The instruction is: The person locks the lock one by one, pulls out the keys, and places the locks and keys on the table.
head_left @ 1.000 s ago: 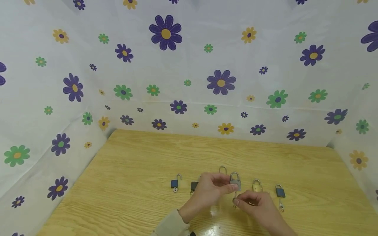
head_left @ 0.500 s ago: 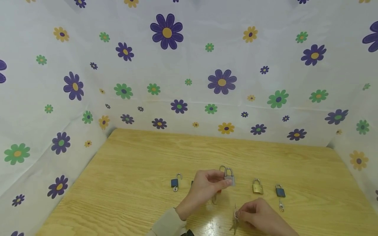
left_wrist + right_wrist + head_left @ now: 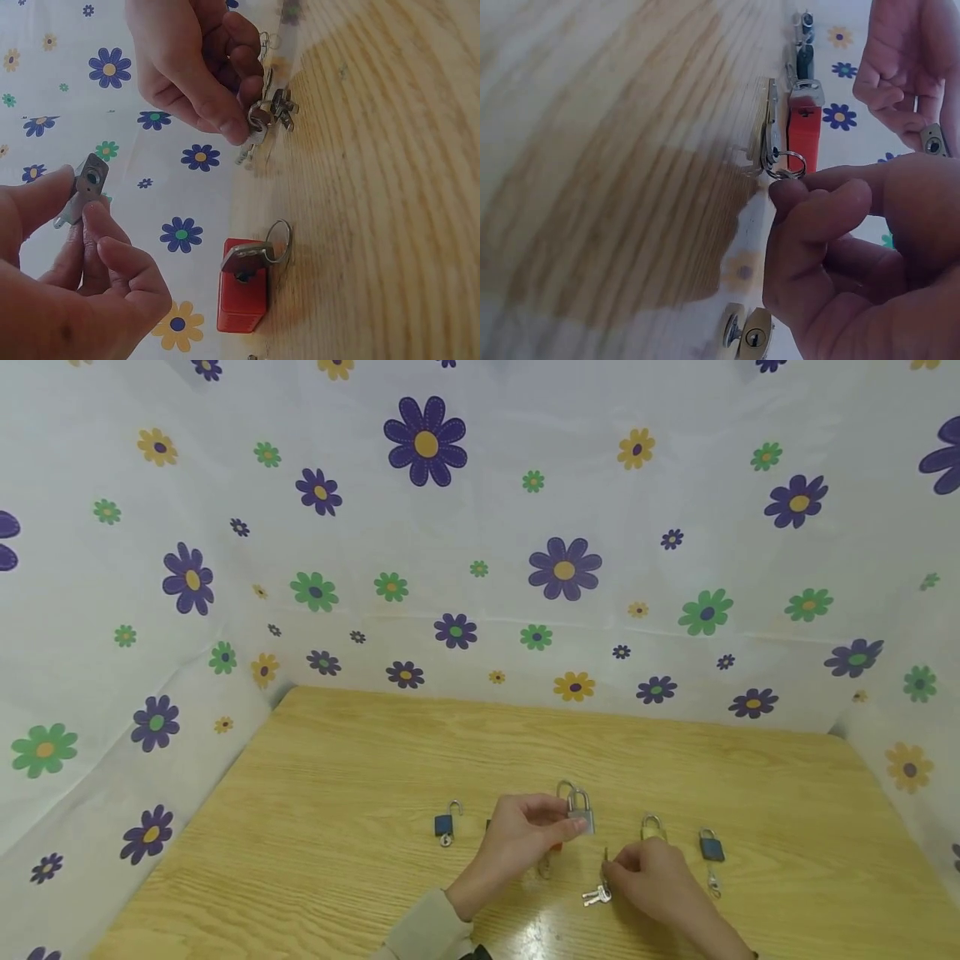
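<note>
My left hand (image 3: 517,843) holds a grey padlock (image 3: 580,820) by its body, with the shackle up. In the left wrist view the padlock's keyhole faces the camera, with no key in it. My right hand (image 3: 654,881) pinches a ring of silver keys (image 3: 597,895) to the right of and nearer than the padlock. The right wrist view shows the key ring (image 3: 791,161) at the fingertips, close over the table. Behind the left hand stands a red padlock (image 3: 244,300) with a key (image 3: 247,257) in its keyhole and a ring hanging from it.
A brass padlock (image 3: 652,828) stands just beyond the right hand. Farther right lies a blue padlock (image 3: 712,847) with keys; another blue padlock (image 3: 443,825), shackle open, lies at left. The left hand mostly hides a dark padlock (image 3: 488,825). A flowered cloth (image 3: 480,527) backs the wooden table (image 3: 375,752).
The key has come away from the grey padlock's underside. My left hand shifted left with the padlock; my right hand drew the keys toward me, then moved slightly forward, the keys swinging left.
</note>
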A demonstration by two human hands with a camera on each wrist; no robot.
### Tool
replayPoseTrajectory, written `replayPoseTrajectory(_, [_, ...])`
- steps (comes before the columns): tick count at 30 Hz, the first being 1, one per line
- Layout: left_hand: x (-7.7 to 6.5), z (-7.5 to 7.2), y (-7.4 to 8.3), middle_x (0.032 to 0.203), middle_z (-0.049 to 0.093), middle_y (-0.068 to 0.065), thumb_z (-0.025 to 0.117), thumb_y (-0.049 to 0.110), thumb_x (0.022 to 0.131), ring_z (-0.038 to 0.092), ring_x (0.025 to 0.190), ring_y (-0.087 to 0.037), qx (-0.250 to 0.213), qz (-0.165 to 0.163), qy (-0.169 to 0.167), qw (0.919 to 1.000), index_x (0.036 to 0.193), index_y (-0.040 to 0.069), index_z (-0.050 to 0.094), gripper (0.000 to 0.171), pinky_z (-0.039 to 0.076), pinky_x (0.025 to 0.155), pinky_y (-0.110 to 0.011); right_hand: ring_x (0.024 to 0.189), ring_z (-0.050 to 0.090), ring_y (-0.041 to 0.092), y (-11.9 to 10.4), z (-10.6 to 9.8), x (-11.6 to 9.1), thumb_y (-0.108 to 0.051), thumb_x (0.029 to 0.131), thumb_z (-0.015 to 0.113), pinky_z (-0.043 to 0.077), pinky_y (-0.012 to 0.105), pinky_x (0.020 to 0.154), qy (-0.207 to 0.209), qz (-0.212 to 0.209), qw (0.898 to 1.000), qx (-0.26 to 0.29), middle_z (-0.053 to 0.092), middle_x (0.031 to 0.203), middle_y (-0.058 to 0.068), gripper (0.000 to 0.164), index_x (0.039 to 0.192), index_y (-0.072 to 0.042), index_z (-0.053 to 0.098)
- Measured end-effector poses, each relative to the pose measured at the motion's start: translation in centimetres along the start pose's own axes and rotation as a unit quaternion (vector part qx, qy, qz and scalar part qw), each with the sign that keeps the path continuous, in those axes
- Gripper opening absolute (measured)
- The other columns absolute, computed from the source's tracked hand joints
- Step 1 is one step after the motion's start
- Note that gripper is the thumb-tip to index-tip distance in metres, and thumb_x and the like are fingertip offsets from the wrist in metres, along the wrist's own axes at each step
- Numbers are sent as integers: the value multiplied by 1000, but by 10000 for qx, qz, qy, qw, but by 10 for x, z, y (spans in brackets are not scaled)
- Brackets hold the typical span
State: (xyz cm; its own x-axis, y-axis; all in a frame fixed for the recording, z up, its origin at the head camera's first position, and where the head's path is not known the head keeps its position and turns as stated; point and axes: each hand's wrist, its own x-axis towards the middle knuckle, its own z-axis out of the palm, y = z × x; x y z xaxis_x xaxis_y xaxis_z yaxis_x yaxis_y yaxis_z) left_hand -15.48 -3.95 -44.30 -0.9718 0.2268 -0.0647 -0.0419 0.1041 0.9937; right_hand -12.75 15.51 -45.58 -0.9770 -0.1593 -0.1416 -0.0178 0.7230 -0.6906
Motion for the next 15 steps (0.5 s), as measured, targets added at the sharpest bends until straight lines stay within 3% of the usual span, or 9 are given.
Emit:
replayPoseTrajectory(6, [0,1,-1,91,77,-9,79,20,82,68,75,-28,-53,-57,22,10000,95,4,75,21,57,70,-51,43,41,7,0,4,4,-14,85,70,33,21,42,128,-45,9993,-345,49,46,-6,32,53,-12,64])
replayPoseTrajectory(11, [0,-1,0,89,77,-7,80,23,80,67,73,-19,-17,-29,-36,10000,92,6,76,21,58,68,-44,42,41,8,0,6,6,-15,84,70,32,22,41,248,53,9982,-543,48,44,-6,37,49,-12,58])
replayPoseTrajectory(15, [0,-1,-1,87,76,-4,80,26,80,67,73,-23,84,-15,-74,9999,90,9,76,20,57,65,-39,42,41,8,0,7,6,-16,84,71,32,22,41,312,47,9976,-616,47,43,-6,38,48,-13,57])
